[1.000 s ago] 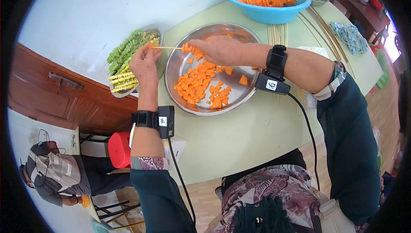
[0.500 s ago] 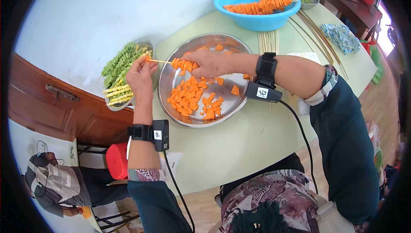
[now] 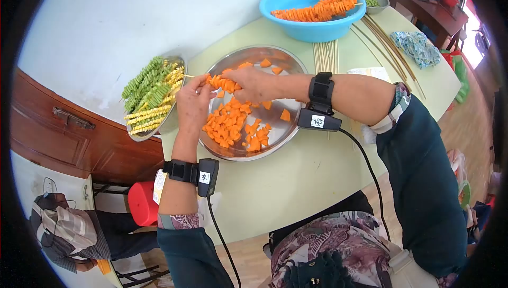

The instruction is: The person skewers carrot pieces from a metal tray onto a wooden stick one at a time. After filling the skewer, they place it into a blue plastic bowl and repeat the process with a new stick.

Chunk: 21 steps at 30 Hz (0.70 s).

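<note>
My right hand (image 3: 255, 84) is wrapped round a skewer of carrot slices (image 3: 223, 83) above the steel basin. My left hand (image 3: 194, 102) pinches at the left end of the row of slices, and the bare stick tip (image 3: 187, 76) pokes out past its fingers. The slice between those fingers is mostly hidden. Below both hands, the steel basin (image 3: 288, 139) holds a heap of loose carrot pieces (image 3: 226, 121), with a few more scattered along its bottom and far side.
A blue basin (image 3: 304, 33) with finished carrot skewers (image 3: 317, 10) stands at the back. Bare sticks (image 3: 326, 58) lie beside it, near a patterned cloth (image 3: 417, 47). At left, a tray (image 3: 168, 114) holds green and yellow skewers. Another person (image 3: 71, 227) is at lower left.
My left hand has moved right along the stick, bringing the carrot slice from the tip up to the others. My right hand still grips the skewer.
</note>
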Each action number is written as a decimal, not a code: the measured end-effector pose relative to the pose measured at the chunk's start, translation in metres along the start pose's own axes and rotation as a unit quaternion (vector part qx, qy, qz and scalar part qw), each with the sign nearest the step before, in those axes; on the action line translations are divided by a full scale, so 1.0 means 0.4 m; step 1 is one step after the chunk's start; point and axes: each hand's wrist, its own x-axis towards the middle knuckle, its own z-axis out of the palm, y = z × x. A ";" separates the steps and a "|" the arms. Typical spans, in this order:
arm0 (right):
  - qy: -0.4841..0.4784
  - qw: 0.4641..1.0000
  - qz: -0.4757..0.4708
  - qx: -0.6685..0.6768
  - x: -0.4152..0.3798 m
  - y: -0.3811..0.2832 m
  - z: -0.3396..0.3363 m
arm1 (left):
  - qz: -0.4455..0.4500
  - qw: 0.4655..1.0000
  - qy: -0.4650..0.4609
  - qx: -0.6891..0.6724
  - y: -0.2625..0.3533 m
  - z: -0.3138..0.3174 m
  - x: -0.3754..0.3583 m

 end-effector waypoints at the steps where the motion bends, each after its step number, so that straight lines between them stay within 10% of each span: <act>1: -0.001 1.000 0.016 0.016 0.001 0.002 0.003 | 0.019 1.000 -0.007 -0.010 -0.007 0.007 -0.001; 15: 0.039 0.994 0.077 0.063 0.030 0.018 -0.018 | 0.016 1.000 -0.005 0.007 0.019 -0.035 0.010; 21: 0.054 0.996 0.067 -0.009 0.024 0.028 -0.021 | 0.017 0.980 -0.142 0.139 -0.025 -0.049 0.011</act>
